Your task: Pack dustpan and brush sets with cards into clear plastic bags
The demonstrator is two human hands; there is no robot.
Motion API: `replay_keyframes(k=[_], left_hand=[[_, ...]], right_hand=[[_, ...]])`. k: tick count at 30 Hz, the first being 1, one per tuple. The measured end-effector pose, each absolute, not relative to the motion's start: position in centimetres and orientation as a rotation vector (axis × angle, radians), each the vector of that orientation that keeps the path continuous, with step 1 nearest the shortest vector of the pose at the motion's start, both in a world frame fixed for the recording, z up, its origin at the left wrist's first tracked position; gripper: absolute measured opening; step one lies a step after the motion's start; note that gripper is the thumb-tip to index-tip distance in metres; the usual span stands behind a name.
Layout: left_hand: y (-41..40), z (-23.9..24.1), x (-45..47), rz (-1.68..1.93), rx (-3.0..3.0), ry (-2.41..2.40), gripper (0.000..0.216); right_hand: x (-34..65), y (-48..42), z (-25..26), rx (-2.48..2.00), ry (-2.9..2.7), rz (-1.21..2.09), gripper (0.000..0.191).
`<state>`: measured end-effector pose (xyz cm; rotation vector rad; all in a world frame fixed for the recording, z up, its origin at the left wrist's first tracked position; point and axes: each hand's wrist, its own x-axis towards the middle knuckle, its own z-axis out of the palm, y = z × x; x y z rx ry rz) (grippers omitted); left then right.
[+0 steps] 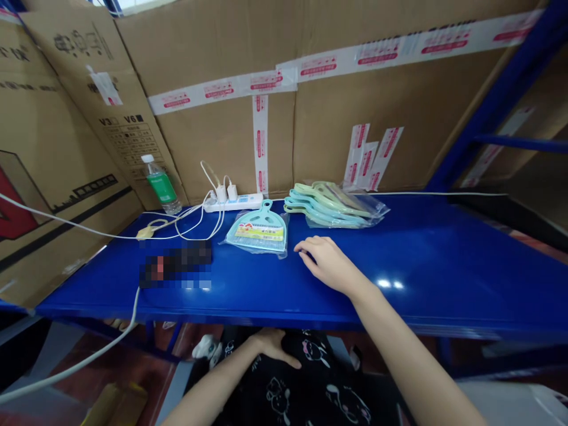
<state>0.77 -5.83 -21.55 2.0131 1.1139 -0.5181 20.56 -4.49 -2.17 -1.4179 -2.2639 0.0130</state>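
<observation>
My right hand (325, 262) rests on the blue shelf top (444, 266), fingers stretched out and holding nothing, just right of a single teal dustpan in a clear bag (260, 229). A stack of bagged pale green and teal dustpans (332, 205) lies behind it near the cardboard wall. My left hand (270, 346) is below the shelf edge, lying flat on my lap on black patterned cloth, holding nothing.
A white power strip (234, 202) with chargers and white cables sits at the back, a green-labelled water bottle (161, 184) to its left. A blurred-out object (175, 264) lies left of centre. Taped cardboard boxes (310, 106) wall the back and left; a blue rack post (488, 106) stands right.
</observation>
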Motion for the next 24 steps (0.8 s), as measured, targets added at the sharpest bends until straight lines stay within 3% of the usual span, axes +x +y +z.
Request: replay_keyframes(k=[9, 24], left_hand=[[-6.1, -21.8, 0.4, -0.468, 2.071, 1.131, 0.094], [-6.5, -21.5, -0.3, -0.496, 1.973, 1.199, 0.102]], right_hand=[[20.4, -4.7, -1.8, -1.446, -2.257, 0.036, 0.025], [20.8, -4.4, -2.4, -1.393, -2.262, 0.030, 0.025]])
